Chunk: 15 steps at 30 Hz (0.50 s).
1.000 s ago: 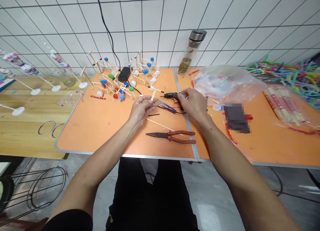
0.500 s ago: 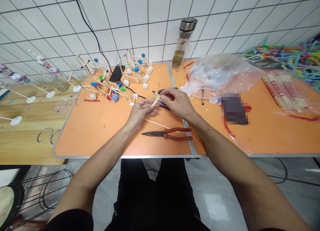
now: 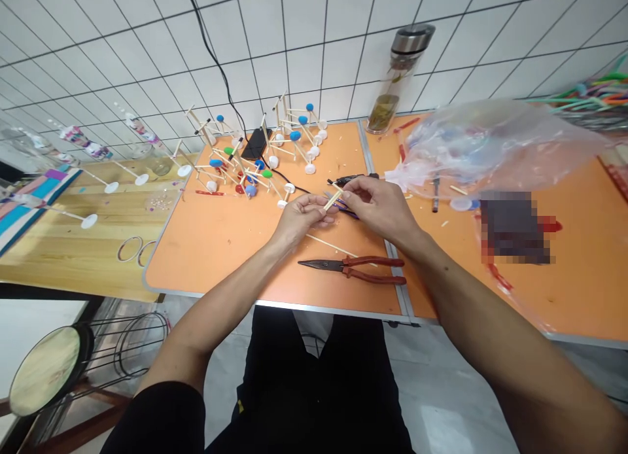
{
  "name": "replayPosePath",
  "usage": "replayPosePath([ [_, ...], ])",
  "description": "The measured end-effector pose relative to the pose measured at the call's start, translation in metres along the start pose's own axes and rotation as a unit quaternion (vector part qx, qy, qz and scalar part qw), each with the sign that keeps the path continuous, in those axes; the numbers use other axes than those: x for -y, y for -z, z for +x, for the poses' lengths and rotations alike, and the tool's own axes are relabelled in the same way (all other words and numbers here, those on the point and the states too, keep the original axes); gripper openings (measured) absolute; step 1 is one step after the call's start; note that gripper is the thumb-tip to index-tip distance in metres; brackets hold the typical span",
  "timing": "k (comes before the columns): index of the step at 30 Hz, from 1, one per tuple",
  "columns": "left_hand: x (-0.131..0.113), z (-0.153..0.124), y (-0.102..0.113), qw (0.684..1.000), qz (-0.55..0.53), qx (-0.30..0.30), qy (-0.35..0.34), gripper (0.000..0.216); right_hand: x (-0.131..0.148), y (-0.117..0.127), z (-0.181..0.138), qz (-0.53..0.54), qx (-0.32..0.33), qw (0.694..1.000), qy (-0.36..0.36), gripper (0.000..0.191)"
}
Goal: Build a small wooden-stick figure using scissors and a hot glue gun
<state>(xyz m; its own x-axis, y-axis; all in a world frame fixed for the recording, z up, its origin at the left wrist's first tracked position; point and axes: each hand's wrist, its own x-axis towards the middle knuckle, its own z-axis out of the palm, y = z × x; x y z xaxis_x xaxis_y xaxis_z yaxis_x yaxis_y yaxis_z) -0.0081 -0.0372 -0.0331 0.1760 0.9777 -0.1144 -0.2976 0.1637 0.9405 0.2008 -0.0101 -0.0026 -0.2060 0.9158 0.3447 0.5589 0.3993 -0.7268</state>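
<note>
Between my two hands are short pale wooden sticks [image 3: 333, 200], held close together above the orange table. My left hand [image 3: 303, 217] pinches their near end between thumb and fingers. The fingertips of my right hand [image 3: 375, 199] close on the far end, where a dark tip pokes out. A pair of needle-nose pliers with red-brown handles [image 3: 350, 269] lies just in front of my hands. One long thin stick [image 3: 330, 244] rests behind the pliers. Partly hidden under my hands is a blue-handled tool [image 3: 347, 212] whose kind I cannot make out.
Several stick models with coloured caps [image 3: 245, 166] stand at the back left, near a black phone [image 3: 256, 144]. A glass tea bottle [image 3: 392, 91] is by the wall. A plastic bag [image 3: 471, 146] and a black marker [image 3: 436, 195] lie right. Wire rings [image 3: 130, 248] lie left.
My view has swung left, so everything appears shifted to the right. My hands keep the same hold on the sticks, with little movement between them.
</note>
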Motion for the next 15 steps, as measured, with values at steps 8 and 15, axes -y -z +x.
replayPosePath([
  [8,0.0077,0.0038,0.0027,0.998,0.049,0.03,0.007,0.051,0.0,-0.0013,-0.0035,-0.002,-0.004,0.999,0.032,0.016],
  [15,0.0057,0.0041,0.0021,0.998,0.062,0.016,0.007,0.04,-0.0028,-0.0015,-0.0039,0.01,-0.026,0.998,0.047,0.023],
])
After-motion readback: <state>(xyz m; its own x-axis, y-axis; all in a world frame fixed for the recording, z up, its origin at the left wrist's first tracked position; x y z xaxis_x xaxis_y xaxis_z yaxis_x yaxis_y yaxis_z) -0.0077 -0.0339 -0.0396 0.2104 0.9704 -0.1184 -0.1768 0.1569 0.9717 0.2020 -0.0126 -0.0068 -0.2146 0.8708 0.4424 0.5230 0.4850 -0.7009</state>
